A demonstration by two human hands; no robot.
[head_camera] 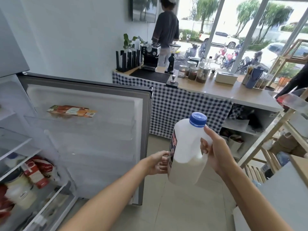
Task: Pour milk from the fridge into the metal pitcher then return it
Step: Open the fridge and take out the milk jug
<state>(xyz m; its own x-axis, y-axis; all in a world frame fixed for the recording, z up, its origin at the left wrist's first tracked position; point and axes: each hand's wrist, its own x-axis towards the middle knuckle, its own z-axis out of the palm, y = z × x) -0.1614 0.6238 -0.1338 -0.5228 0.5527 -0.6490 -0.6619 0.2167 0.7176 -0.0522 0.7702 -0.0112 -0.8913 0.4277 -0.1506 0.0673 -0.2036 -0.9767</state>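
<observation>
A translucent plastic milk jug [188, 152] with a blue cap and a dark label hangs in mid-air right of the open fridge door [93, 130]. Milk fills roughly its lower half. My right hand [215, 152] grips the jug by its handle. My left hand [158, 162] touches the jug's left side near the label, fingers curled against it, close to the door's outer edge. The fridge interior [18, 172] at the left holds cartons, tubs and packets on shelves. No metal pitcher is visible.
A counter [216, 92] with a checked cloth carries an espresso machine [150, 55], jars and a tissue box. A person [165, 30] stands behind it, facing away. A wooden shelf rack [273, 139] stands at the right. Another person's dark sleeve [296, 80] shows at the far right.
</observation>
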